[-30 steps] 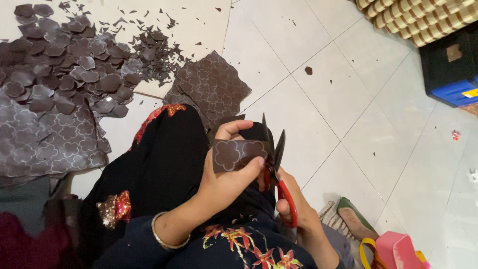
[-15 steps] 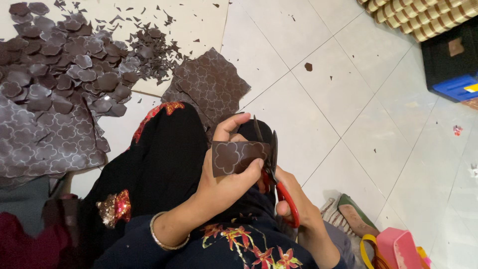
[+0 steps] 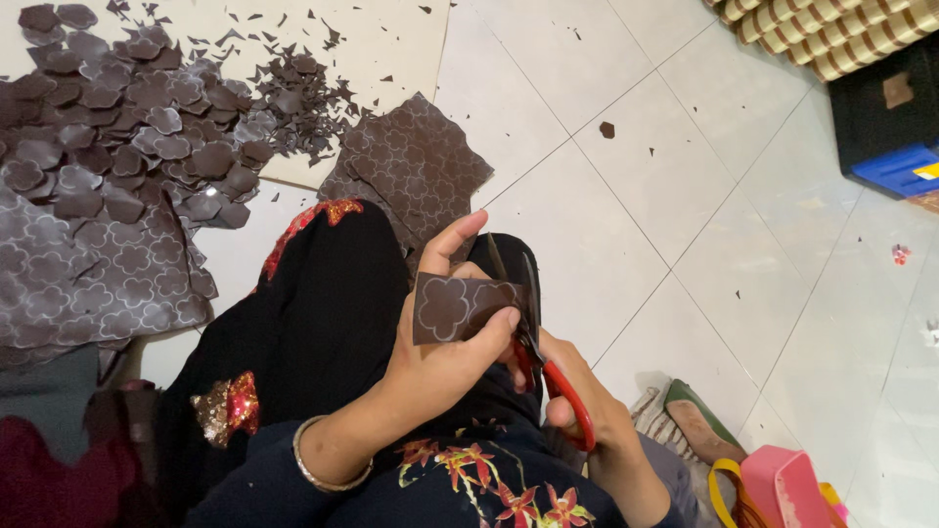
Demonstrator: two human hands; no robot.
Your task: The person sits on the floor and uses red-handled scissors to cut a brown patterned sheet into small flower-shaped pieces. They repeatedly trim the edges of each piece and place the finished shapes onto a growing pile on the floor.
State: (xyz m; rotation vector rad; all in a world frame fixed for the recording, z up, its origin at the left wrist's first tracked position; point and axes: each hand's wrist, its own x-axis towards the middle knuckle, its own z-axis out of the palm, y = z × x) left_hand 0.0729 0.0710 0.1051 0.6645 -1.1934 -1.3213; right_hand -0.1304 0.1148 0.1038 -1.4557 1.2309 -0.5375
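Since a second ago the brown piece (image 3: 460, 306) has turned in the grip, its long edge now nearly level, and the scissors (image 3: 536, 337) have worked round to its right edge. Left hand (image 3: 445, 352) grasps the piece: thumb pressed on its lower right corner, index finger arched over the top. Piece carries pale flower outlines and sits over the lap, above the black garment (image 3: 313, 323). Right hand (image 3: 587, 416) is closed through the red handles, blades pointing up along the piece's right edge; blades look nearly closed, cannot tell if they bite the material. Bangle (image 3: 318, 469) on the left wrist. On the floor (image 3: 685, 196), toward the upper left corner, a heap of cut flower shapes (image 3: 137, 137) with small scraps (image 3: 303, 93) scattered beside it. Patterned sheet (image 3: 88, 274) lies at the left edge, below the heap. Second patterned sheet (image 3: 416, 166) lies just beyond the knee. Green shoe (image 3: 699, 425) and pink container (image 3: 782, 484) near the lower right corner.
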